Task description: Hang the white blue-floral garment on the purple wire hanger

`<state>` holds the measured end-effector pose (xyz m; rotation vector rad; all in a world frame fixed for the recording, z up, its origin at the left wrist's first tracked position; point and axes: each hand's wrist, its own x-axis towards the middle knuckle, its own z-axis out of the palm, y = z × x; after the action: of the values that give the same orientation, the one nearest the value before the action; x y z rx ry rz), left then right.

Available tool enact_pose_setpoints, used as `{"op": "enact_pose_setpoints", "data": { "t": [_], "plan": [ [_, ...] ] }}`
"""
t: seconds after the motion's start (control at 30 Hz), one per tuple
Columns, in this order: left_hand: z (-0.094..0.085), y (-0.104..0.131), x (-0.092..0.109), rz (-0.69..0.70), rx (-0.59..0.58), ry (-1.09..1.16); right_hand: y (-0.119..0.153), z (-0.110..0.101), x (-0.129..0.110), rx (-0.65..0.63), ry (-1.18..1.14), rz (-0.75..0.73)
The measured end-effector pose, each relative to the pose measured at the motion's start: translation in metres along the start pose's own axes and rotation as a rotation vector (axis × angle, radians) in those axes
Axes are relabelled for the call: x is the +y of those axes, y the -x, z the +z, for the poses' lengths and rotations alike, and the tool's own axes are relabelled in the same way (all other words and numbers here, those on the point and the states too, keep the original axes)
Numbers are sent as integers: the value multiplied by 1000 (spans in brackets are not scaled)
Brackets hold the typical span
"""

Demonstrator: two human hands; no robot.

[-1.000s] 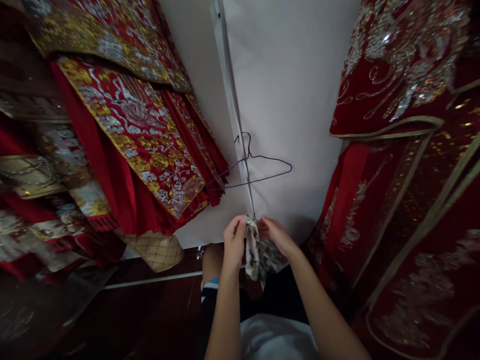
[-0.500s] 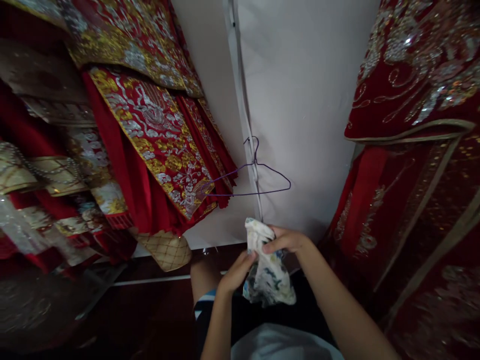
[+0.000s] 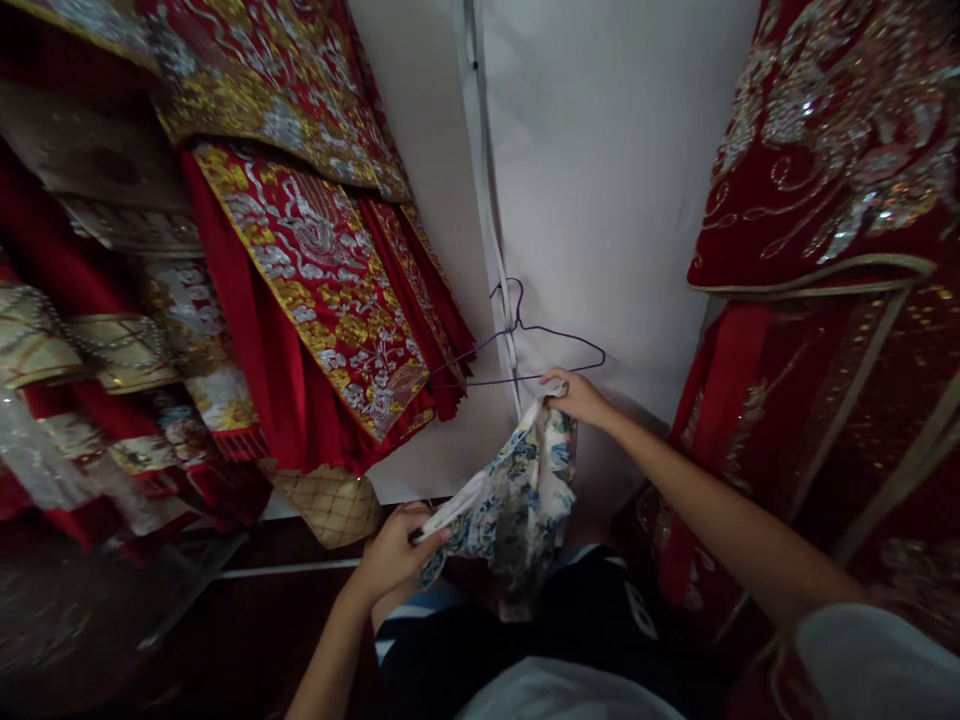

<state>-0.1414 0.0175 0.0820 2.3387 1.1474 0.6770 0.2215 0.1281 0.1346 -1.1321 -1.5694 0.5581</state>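
Observation:
A white cloth garment with a blue floral print (image 3: 517, 490) is stretched between my two hands; its exact kind I cannot make out. My left hand (image 3: 405, 545) is closed on its lower left end. Higher up and to the right, my right hand (image 3: 577, 395) pinches the upper edge, just under the bottom bar of a purple wire hanger (image 3: 562, 333). The rest of the cloth hangs down in folds between them, over my lap. The hanger hangs in front of a white strap (image 3: 487, 200) against the wall and carries nothing.
Red garments with gold and silver embroidery (image 3: 322, 250) hang on the left, their hems close to the hanger. On the right hang more red sequined garments (image 3: 817, 150). A pale wall (image 3: 615, 150) stands behind. A quilted gold piece (image 3: 330, 505) hangs low on the left.
My hands have moved apart, the right one up toward the hanger and the left one out to the left. The bunched cloth is now spread out between them.

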Motion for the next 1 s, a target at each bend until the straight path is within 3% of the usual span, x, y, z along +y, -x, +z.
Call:
{"op": "enact_pose_setpoints", "data": {
  "t": [0.13,0.23,0.3,0.37,0.47,0.5,0.63,0.77,0.87,1.0],
  "plan": [
    [3,-5,17,22,-8,204,-20,27,21,-31,-118,-21],
    [10,-2,24,-60,158,528,-15,33,25,-118,-173,-36],
    [7,-1,26,-121,250,590,-5,24,26,-137,-178,-26],
    [-5,-5,28,-88,241,417,6,6,23,-120,-171,-3],
    [-32,-19,35,97,176,-60,18,-29,12,-84,-136,28],
    [-42,-25,38,131,205,-179,20,-39,7,-84,-123,38],
    [-69,-55,51,99,199,-435,23,-62,-10,-105,-88,101],
    [-65,-85,61,50,176,-311,29,-59,-14,-91,-74,112],
    [-54,-106,71,54,308,-233,39,-49,-14,-107,-69,55],
    [-44,-136,91,64,510,-296,52,-28,-19,-134,-97,14]
  ]
}}
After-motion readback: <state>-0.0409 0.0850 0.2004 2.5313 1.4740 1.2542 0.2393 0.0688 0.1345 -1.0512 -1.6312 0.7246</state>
